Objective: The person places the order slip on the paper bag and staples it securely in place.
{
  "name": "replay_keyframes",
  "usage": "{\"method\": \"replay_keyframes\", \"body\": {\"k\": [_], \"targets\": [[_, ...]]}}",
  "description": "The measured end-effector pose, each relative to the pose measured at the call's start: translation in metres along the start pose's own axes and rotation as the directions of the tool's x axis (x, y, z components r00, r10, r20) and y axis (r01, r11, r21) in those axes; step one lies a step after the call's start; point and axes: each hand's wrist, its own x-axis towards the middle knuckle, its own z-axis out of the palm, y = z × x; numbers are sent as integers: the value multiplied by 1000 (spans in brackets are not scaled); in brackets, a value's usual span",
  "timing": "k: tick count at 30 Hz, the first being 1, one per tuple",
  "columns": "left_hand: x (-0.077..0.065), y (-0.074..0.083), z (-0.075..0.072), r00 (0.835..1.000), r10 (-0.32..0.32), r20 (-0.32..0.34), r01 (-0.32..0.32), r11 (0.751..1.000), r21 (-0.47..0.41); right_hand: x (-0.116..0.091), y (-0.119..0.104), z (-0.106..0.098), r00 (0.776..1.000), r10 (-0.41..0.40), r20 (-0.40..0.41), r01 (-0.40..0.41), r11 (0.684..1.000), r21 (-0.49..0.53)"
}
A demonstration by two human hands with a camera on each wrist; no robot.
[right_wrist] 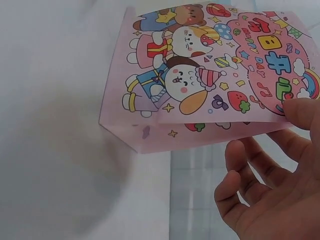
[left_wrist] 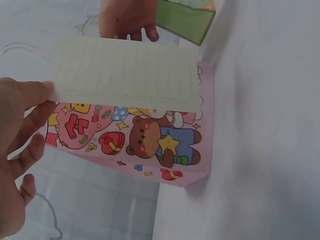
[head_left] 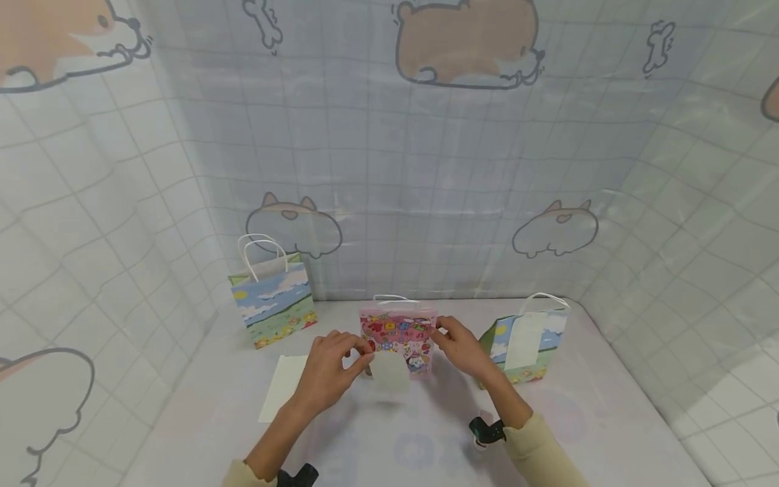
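A pink paper gift bag with cartoon animals stands upright at the middle back of the table. My right hand pinches its right side edge, thumb on the printed front; in the right wrist view the other fingers curl loosely behind. A pale lined sheet of paper is pinched at one end between thumb and index finger of my left hand. That sheet hangs before the bag's front and covers part of its print. Whether paper and bag touch, I cannot tell.
A blue landscape-print gift bag stands at the back left. A similar bag on the right has a pale paper on its front. More pale paper lies left of my left hand. A patterned curtain hangs behind.
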Motion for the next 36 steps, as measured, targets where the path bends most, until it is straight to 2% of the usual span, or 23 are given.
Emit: {"method": "replay_keyframes", "body": {"k": [4,9,12,29,36], "targets": [[1,3,0,995,68,-74,-67,998,7,-7,-3,0,1000,-24,13,24,1000,-3],[2,5,2,976,155,-154,-151,988,35,-16,-6,2,999,-40,21,39,999,6],[3,5,2,966,182,-182,-175,983,53,-20,-7,2,998,-48,31,48,999,8],[4,7,10,916,233,-327,-233,972,38,-35,-5,4,998,-45,54,46,999,-17],[5,8,13,884,248,-397,-247,968,55,-40,-7,5,996,-63,62,63,998,-9]]}}
